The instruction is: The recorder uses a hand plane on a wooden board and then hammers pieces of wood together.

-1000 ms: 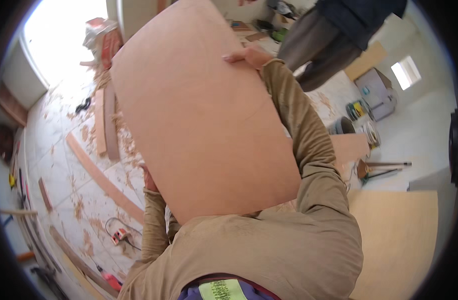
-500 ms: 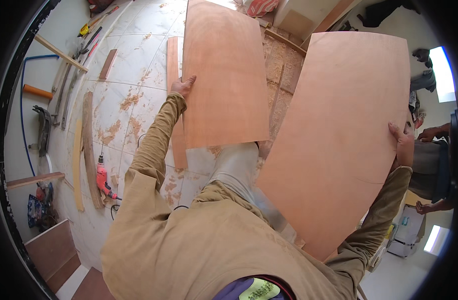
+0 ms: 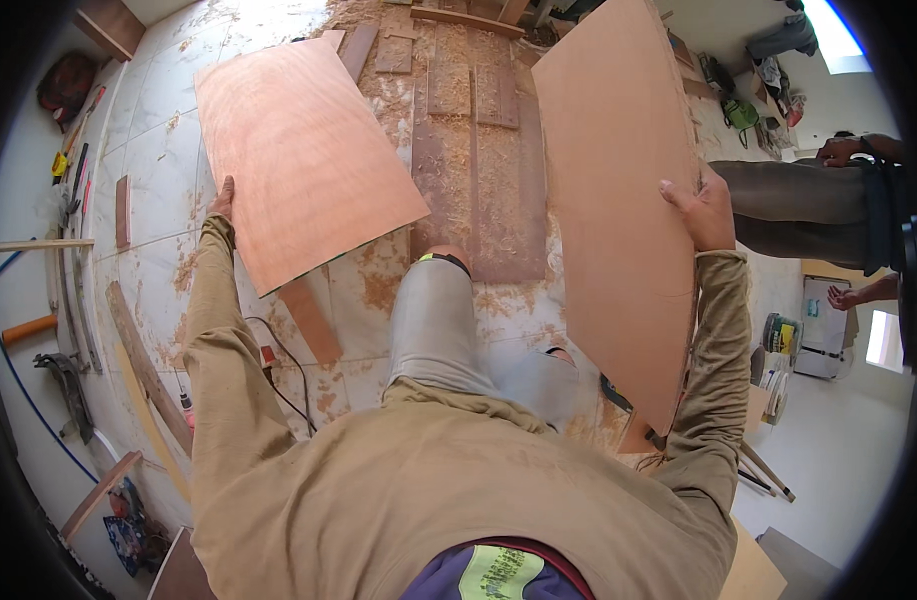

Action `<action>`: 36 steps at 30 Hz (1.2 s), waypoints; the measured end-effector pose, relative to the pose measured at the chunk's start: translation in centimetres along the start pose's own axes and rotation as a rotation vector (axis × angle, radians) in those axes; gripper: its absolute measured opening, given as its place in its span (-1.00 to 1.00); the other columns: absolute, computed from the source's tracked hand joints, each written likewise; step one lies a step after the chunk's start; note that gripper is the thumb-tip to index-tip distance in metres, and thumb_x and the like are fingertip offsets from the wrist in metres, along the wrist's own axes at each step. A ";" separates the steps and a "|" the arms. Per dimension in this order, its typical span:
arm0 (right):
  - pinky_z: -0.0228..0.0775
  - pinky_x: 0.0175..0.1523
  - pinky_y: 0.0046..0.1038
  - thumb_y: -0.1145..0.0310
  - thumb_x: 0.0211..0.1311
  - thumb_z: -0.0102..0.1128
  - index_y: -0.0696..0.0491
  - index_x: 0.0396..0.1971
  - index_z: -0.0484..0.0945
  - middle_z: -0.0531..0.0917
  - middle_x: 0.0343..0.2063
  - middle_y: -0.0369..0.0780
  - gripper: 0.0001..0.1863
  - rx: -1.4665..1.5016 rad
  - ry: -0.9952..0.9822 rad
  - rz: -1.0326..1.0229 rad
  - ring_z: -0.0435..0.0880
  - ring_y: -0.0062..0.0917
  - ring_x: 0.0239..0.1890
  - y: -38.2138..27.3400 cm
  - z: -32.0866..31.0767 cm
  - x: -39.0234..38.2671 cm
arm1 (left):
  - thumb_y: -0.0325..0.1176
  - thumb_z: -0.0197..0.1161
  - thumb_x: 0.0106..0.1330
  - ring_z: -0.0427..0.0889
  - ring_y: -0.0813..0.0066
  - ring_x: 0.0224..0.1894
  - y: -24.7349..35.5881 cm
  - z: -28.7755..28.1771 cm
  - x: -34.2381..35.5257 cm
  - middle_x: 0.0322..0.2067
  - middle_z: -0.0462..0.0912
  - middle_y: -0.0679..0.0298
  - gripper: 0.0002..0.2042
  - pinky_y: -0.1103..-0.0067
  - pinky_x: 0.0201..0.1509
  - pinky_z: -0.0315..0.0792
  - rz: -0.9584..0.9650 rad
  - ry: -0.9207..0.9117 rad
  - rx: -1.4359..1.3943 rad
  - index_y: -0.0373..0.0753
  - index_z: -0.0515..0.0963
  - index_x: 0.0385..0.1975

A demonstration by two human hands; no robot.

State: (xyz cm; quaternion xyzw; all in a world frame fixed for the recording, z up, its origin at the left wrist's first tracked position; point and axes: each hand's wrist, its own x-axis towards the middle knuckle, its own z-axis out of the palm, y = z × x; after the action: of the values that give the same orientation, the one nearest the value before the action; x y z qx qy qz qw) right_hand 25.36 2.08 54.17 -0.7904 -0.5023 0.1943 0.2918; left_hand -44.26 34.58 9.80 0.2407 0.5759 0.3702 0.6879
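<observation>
My left hand [image 3: 222,203] grips the left edge of a pinkish plywood sheet [image 3: 309,160] held at the left, over the floor. My right hand [image 3: 704,213] is closed on the outer edge of a second, longer plywood sheet [image 3: 614,230] at the right, its thumb on the face; that sheet is tilted on its long side. The two sheets are apart. Between them lie reddish-brown boards [image 3: 504,220] covered in wood shavings on the tiled floor. Below them my legs [image 3: 429,320] show.
A person [image 3: 789,205] stands at my right, close beside the right sheet. Along the left wall lie long tools and timber strips [image 3: 139,370], with a cable [image 3: 304,390] near my left leg. Buckets [image 3: 779,335], a grey case [image 3: 819,325] and scattered items [image 3: 739,115] are at the right.
A second ago one sheet filled the middle; two now show apart, one in each hand. The left sheet has swung left and tilted, and the right one stands more on edge.
</observation>
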 end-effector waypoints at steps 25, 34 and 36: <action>0.56 0.05 -0.16 0.29 -0.15 0.40 0.31 -0.17 0.66 0.71 -0.21 0.19 -0.49 -0.220 -0.015 0.161 0.73 0.01 -0.06 2.8 18.3 11.7 | -0.43 0.20 0.36 0.64 0.57 -0.29 -10.5 3.5 -5.1 -0.23 0.70 0.20 -0.56 0.61 -0.14 0.55 0.324 0.360 0.372 -0.40 0.47 0.23; 0.62 -0.08 -0.23 -0.06 0.16 0.31 0.15 -0.05 0.69 0.74 -0.19 0.05 -0.43 -0.256 0.010 0.135 0.76 -0.15 -0.17 5.3 19.3 21.2 | -0.07 0.61 0.08 0.23 -0.09 0.44 -13.9 34.9 -41.3 0.38 0.17 -0.20 0.11 0.14 0.45 0.23 0.697 -0.714 0.526 -0.30 -0.03 0.52; 0.64 -0.04 -0.22 -0.28 0.27 0.19 0.10 0.21 0.53 0.66 0.07 0.00 -0.22 0.057 -0.170 0.224 0.75 -0.19 -0.09 2.3 19.3 17.3 | 0.00 0.65 -0.01 0.12 -0.18 0.48 -16.1 36.6 -43.5 0.42 0.06 -0.27 0.22 0.09 0.50 0.15 0.880 -0.778 0.613 -0.35 -0.10 0.53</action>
State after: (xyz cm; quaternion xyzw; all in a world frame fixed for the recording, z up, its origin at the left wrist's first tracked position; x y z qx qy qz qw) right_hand 22.63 22.14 37.84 -0.8137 -0.4282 0.3059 0.2469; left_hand -7.70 -5.96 32.44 0.7548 0.2126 0.3221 0.5305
